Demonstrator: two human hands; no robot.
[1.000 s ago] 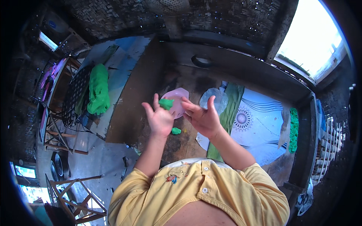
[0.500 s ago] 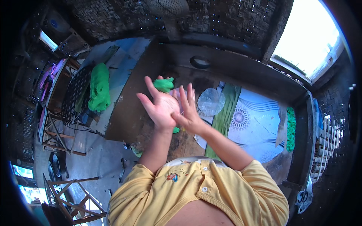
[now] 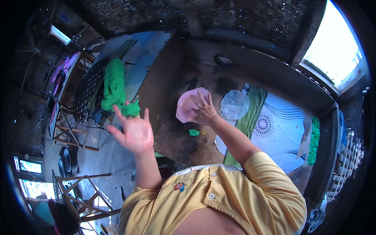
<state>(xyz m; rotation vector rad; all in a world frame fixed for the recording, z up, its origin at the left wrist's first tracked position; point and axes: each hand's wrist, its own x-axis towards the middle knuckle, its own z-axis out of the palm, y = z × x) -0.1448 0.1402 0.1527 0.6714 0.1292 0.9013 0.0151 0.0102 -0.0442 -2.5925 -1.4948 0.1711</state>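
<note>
My left hand (image 3: 137,135) is turned palm up, thumb and little finger spread. A lump of bright green dough (image 3: 132,109) rests on its middle fingers, hiding their tips. Right behind it lies a large green dough roll (image 3: 114,80) on the board at left. My right hand (image 3: 203,110) is open over a shallow pink bowl (image 3: 184,103); whether its fingers touch the bowl I cannot tell. A small green dough piece (image 3: 194,132) lies on the brown tabletop (image 3: 176,149), just in front of the bowl.
Right of the bowl are a round clear plastic sheet (image 3: 235,104), a green leaf strip (image 3: 250,117) and a patterned white sheet (image 3: 280,133). A row of shaped green dough pieces (image 3: 313,141) sits at the right edge. A raised wooden rim (image 3: 266,70) borders the table.
My hands, together half a second ago, have separated. The left has moved left with the green lump; the right has come over the pink bowl. My view has shifted slightly.
</note>
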